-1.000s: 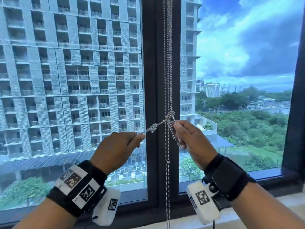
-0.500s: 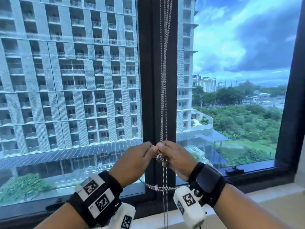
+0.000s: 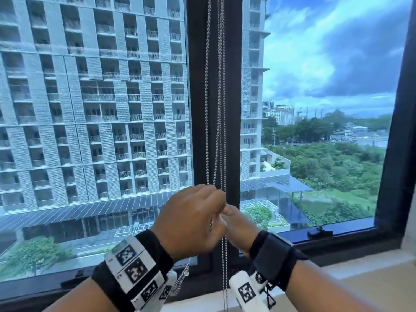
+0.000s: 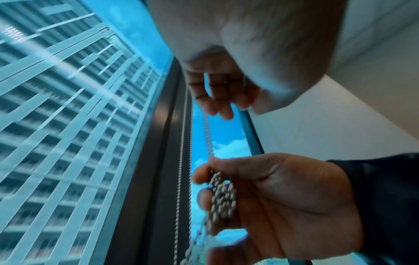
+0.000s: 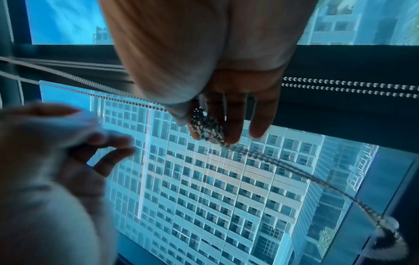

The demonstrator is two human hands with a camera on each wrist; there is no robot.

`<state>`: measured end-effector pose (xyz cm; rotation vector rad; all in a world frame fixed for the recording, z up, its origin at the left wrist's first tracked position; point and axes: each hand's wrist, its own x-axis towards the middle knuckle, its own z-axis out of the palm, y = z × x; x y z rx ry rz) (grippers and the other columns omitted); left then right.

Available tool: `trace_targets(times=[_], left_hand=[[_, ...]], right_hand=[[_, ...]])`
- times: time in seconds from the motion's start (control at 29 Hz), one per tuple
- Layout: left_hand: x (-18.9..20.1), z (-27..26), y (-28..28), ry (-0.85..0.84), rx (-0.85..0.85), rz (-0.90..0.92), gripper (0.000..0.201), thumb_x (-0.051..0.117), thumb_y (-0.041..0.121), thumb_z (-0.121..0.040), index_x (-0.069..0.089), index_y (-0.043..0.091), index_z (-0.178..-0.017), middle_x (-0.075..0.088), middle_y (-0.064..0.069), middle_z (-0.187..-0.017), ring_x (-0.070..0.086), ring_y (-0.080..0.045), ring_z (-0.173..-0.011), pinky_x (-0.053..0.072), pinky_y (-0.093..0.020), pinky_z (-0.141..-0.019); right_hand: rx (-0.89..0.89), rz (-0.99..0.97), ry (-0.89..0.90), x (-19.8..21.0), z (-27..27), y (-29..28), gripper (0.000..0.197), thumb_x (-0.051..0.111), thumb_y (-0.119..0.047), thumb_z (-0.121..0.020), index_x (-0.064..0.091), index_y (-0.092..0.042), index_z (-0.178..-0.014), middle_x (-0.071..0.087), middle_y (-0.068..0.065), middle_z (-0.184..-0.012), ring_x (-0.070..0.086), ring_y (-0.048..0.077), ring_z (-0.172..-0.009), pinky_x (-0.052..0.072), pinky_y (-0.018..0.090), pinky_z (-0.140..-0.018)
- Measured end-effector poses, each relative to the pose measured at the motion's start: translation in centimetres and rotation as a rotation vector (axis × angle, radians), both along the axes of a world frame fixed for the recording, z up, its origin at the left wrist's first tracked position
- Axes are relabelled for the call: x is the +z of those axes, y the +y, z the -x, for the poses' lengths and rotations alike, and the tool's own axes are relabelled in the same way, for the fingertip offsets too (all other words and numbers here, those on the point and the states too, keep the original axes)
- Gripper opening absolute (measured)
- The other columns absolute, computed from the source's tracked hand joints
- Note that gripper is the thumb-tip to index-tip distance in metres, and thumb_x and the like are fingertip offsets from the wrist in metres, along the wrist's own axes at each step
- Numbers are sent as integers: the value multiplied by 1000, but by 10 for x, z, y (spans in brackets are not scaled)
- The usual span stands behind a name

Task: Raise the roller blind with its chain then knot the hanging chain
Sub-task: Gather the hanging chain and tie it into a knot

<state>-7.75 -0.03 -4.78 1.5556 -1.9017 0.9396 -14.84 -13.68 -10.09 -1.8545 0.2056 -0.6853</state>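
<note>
A bunched clump of the bead chain (image 5: 207, 130) is pinched in the right hand (image 5: 226, 93) fingertips before the window mullion (image 3: 213, 109), while the left hand (image 3: 191, 221), fingers loosely curled, is held just beside it.

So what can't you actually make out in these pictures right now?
- Knot: head view, hidden behind the left hand; only a blurred bunch of chain shows in the right hand.
- Roller blind: beyond the top edge in every view.
- Chain's lower end: head view, cut off by the bottom edge.
</note>
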Motion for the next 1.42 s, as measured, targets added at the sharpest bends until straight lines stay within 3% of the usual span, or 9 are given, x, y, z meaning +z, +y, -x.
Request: trace_targets(times=[0.17,0.28,0.52,0.66,0.9,1.07,1.17,1.28,1.42], left_hand=[[31,6,-18,-307,-11,-65,16,54,11,-85,69,14,-90,68,-1,-90,64,-22,-85,46,-38,-91],[52,-3,-31,-464,171,-293,22,46,19,-94,67,22,-98,71,6,-87,69,-17,-95,20,-43,-120],[82,-51,-8,-174,89,-121,44,50,57,-93,57,21,-69,55,7,-67,51,-15,-67,43,-31,-76],[73,-62,-2,-157,-7,104,12,67,18,-87,55,16,-89,55,0,-84,51,-19,-79,47,-38,-76],[83,-38,-6,261,-166,656,23,54,-22,-80,58,1,-80,49,-20,-84,51,-19,-77,41,-14,-71],[107,-35,-16,1020,-295,799,31,53,1,-98,76,21,-93,57,-28,-107,61,-13,-70,60,-25,-63],[118,-39,-16,1289,-258,782,27,48,7,-102,68,24,-111,57,-23,-93,60,-12,-54,55,-17,-53],[123,-36,-13,1531,-318,663,25,44,-4,-100,62,10,-111,53,-8,-85,56,-11,-56,52,-17,-49],[136,-42,-2,1700,-331,112,19,53,-13,-91,66,-1,-99,63,-14,-84,63,-9,-59,50,-13,-45]], right_hand=[[-20,255,113,-1,3,14,35,48,-10,-99,54,-31,-71,58,-11,-68,61,2,-61,47,15,-63],[4,240,96,-2,3,22,29,47,-25,-98,59,-25,-73,56,-4,-59,51,16,-53,42,30,-56],[-120,402,-48,45,51,-4,15,57,-24,-94,61,-22,-80,49,-9,-61,42,7,-55,37,26,-56],[-149,353,-191,103,67,-17,13,58,-21,-92,68,-21,-83,54,-7,-59,41,12,-51,35,27,-51],[-237,553,-323,193,53,9,12,58,-22,-93,66,-21,-85,59,-8,-64,45,1,-48,36,19,-51],[-357,859,-323,227,29,37,12,57,-27,-92,65,-21,-86,63,-9,-70,54,4,-64,44,22,-63],[-363,1069,-242,234,13,53,11,56,-26,-92,66,-23,-95,56,-15,-73,50,-1,-66,36,11,-60],[-394,1153,-185,236,1,57,18,51,-23,-94,65,-18,-106,62,-7,-86,55,10,-76,38,22,-64],[-409,1059,-259,233,2,45,19,50,-19,-96,63,-17,-109,65,-4,-91,58,13,-80,43,26,-70]])
